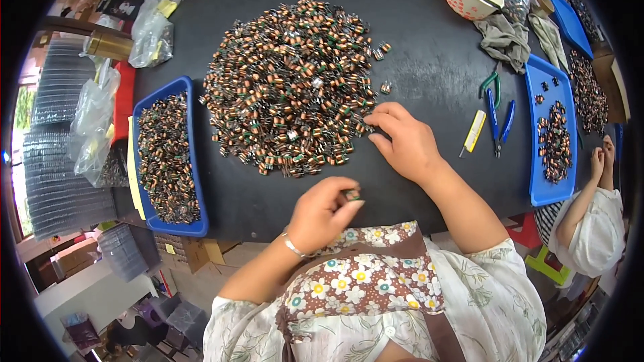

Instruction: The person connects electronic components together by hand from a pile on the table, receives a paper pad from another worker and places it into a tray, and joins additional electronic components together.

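A broad heap of small copper-wound coils, with green cores and silvery leads, covers the middle of the dark table. My left hand is near the front edge, its thumb and fingers closed on one coil. At the heap's right edge is my right hand, thumb and forefinger curled together around a coil at the border of the heap. A loose coil lies just beyond that hand.
A blue tray full of coils stands left. Right are green-handled pliers, blue-handled pliers, a yellow-and-white tool and another blue tray partly filled with coils. Farther back are a patterned bowl and grey cloth. Another person sits far right.
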### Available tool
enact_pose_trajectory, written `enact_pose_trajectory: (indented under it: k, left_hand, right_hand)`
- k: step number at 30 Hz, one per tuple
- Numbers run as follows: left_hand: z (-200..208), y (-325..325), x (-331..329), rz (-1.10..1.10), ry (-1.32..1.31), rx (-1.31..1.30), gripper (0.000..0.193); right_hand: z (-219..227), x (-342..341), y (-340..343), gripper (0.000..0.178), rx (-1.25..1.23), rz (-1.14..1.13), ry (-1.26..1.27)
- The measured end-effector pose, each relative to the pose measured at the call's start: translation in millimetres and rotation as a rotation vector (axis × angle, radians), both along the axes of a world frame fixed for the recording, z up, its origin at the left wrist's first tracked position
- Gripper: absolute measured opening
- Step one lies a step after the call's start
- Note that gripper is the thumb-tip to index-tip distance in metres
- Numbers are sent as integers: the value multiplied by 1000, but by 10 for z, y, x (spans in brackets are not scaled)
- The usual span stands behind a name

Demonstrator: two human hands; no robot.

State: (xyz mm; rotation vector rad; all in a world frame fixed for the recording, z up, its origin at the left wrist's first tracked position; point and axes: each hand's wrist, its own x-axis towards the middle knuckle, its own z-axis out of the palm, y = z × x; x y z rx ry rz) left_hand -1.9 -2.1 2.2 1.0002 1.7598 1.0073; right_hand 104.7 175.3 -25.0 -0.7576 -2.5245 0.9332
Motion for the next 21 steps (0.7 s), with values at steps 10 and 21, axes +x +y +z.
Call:
enact_pose_trajectory:
  k: [10,21]
  left_hand:
    - [-145,-492,-221,568,-426,196,14]
    - [-282,475,90,195,-531,304,24]
  right_hand:
    - [47,30,58,18,-142,40,142]
    - [156,285,53,19,-487,-1,324]
